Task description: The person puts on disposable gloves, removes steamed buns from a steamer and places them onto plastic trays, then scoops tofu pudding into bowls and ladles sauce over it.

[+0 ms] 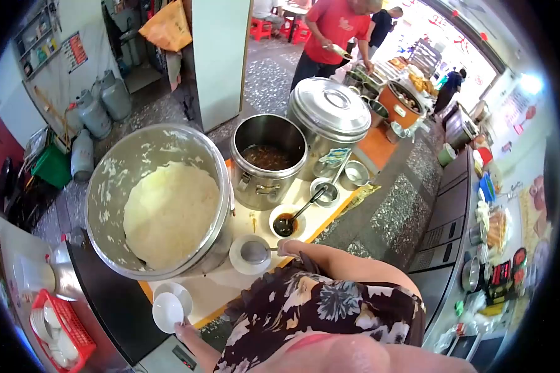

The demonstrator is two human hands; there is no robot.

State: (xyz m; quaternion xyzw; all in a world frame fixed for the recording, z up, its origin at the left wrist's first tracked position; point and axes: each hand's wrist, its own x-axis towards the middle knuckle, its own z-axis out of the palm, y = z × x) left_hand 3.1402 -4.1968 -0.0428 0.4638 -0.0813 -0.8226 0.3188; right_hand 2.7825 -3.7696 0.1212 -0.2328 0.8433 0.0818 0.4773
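My left hand (185, 331) is closed on the rim of a small white bowl (167, 313), held beside another white bowl (182, 294) at the table's near edge. My right hand (287, 247) grips the handle of a metal ladle (255, 252), whose round head is over a white bowl (239, 263). On the left stands a large steel pot (97, 214) filled with a pale, smooth mass (171, 214). Behind the ladle is a steel pot (264, 186) with brown liquid inside. A bowl of dark sauce (298, 229) holds a black ladle (310, 202).
A lidded steel pot (330, 112) and small metal cups (355, 174) stand farther back on the table (221, 287). A person in a red shirt (336, 31) works behind. A red basket of dishes (78, 329) is at lower left, with gas cylinders (115, 96) beyond.
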